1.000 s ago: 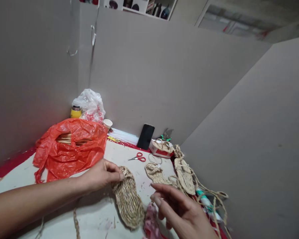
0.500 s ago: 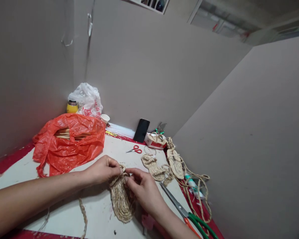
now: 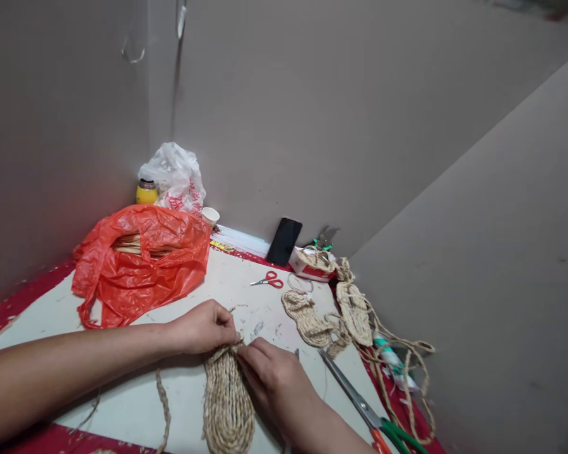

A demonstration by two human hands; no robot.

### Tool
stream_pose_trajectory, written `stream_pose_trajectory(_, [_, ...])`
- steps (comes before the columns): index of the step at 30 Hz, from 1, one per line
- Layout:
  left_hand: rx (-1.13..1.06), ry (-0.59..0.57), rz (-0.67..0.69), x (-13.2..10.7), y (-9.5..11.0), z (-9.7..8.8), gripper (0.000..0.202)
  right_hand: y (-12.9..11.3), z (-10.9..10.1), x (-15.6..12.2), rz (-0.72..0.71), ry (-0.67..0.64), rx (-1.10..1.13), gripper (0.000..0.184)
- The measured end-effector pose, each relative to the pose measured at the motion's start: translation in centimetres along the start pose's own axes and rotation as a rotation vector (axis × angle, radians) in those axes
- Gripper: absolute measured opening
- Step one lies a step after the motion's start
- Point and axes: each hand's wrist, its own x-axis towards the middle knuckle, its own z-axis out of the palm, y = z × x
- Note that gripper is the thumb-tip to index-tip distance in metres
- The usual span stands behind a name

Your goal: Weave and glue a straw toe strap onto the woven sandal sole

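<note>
A woven straw sandal sole [image 3: 227, 403] lies on the white table top [image 3: 123, 403] in front of me. My left hand [image 3: 203, 328] is closed, its fingers pinching the far tip of the sole. My right hand [image 3: 269, 378] is closed too, pinching the same tip from the right, with its palm resting beside the sole. A loose straw strand sticks up between the two hands.
Large green-handled scissors [image 3: 369, 413] lie right of my right hand. Two more woven sandals [image 3: 331, 315] with cords lie further right. Small red scissors [image 3: 269, 281], a black phone [image 3: 284, 241], a red plastic bag [image 3: 142, 265], a white bag [image 3: 175, 180] and a yellow jar [image 3: 146, 193] stand behind.
My right hand came from open in the air to the sole's tip and closed on it. The sole now lies nearer me and straighter; the view tilted down.
</note>
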Motion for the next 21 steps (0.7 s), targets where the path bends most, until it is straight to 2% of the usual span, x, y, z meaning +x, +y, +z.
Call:
stream_pose_trajectory(4, [0.035, -0.001, -0.007, -0.1, 0.4, 0.0, 0.02, 0.3, 0.1, -0.3, -0.162, -0.02, -0.14, 0.027])
stream_pose_trajectory(6, [0.049, 0.004, -0.005, -0.2, 0.5, 0.0, 0.02, 0.2, 0.1, -0.4, -0.198, -0.028, -0.172, 0.029])
stream_pose_trajectory(13, [0.07, 0.004, 0.022, -0.3, 0.2, 0.3, 0.019, -0.6, 0.0, 0.0, -0.058, 0.011, -0.188, 0.015])
stream_pose_trajectory(17, [0.076, -0.012, 0.027, -0.5, 0.5, 0.2, 0.018, -0.5, 0.1, 0.2, -0.032, 0.029, -0.169, 0.021])
stream_pose_trajectory(21, [0.073, -0.099, -0.004, -0.4, 1.1, -0.7, 0.014, -0.3, 0.4, 0.2, -0.018, 0.033, -0.135, 0.021])
